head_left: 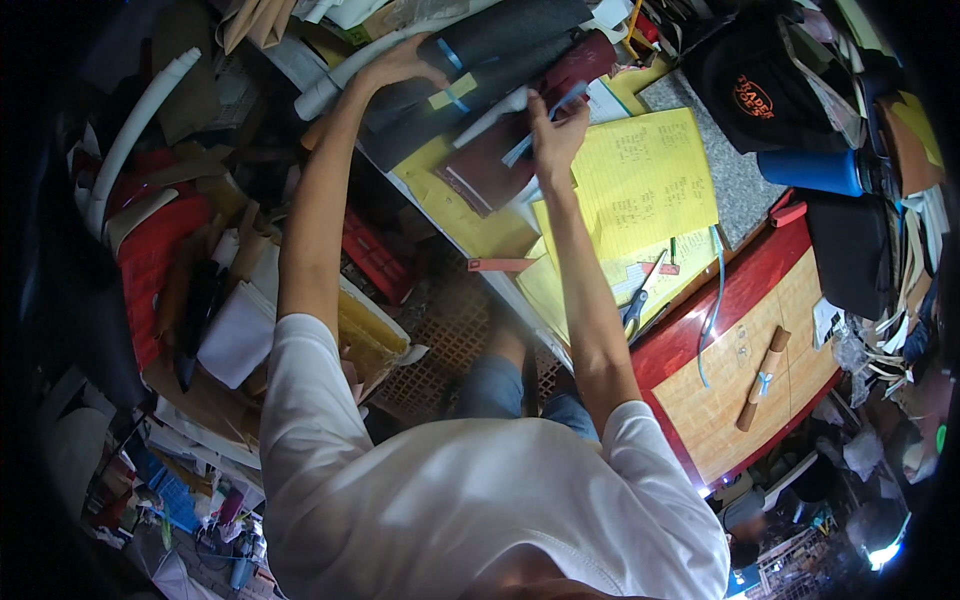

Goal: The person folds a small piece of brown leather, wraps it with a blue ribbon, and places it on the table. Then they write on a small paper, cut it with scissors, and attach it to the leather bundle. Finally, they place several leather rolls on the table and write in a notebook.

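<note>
My left hand [402,62] rests palm-down on a stack of dark rolled sheets [490,55] tied with blue bands, at the top middle. My right hand [556,135] pinches a thin blue strip [545,122] just above a dark maroon folded piece [490,165] lying by the rolls. A white tube [492,113] lies across the rolls between the two hands. Both forearms reach up from my white-shirted body at the bottom.
Yellow paper sheets [645,180] cover the worktop, with scissors [636,300] and a loose blue strap [716,310] near its red edge. A brown roll [762,378] lies on a wooden board. Black cap [760,85] and blue cylinder [812,172] at right. Piled material scraps [190,260] at left.
</note>
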Motion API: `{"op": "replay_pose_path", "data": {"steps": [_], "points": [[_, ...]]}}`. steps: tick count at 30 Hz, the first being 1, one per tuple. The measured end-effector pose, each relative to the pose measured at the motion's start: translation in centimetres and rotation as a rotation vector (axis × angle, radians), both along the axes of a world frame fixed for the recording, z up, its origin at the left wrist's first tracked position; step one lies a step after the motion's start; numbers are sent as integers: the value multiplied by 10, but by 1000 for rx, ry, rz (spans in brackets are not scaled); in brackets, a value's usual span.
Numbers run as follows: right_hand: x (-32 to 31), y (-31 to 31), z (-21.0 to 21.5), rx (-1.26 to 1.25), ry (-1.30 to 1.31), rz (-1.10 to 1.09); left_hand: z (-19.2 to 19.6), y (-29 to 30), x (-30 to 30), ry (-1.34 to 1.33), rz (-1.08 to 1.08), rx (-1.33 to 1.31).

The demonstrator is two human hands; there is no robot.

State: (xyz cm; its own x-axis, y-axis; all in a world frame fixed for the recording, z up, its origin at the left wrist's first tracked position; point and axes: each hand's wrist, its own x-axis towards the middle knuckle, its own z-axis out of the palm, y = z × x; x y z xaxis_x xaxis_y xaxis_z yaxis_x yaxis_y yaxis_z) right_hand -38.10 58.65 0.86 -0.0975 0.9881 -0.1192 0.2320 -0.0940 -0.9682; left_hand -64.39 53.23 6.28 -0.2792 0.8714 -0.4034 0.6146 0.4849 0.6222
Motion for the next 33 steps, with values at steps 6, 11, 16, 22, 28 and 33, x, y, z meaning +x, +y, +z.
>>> {"op": "replay_pose_path", "data": {"steps": [6, 11, 16, 22, 28, 33], "points": [[-4, -3, -16, 307, -365, -75, -1, -4, 3, 29, 9, 12], [7, 4, 34, -115, 124, -182, 6, -1, -2, -39, 14, 6], [11, -38, 73, -430, 765, -110, -1, 0, -10, 51, -6, 82], [-45, -37, 33, -1069, 840, 87, -1, -2, -9, -72, 20, 88], [-40, -36, 26, -928, 910, 225, 33, -7, 33, 70, -4, -91], [-15, -38, 22, -832, 1060, 241, 92, -40, 125, 592, 62, 124]]}}
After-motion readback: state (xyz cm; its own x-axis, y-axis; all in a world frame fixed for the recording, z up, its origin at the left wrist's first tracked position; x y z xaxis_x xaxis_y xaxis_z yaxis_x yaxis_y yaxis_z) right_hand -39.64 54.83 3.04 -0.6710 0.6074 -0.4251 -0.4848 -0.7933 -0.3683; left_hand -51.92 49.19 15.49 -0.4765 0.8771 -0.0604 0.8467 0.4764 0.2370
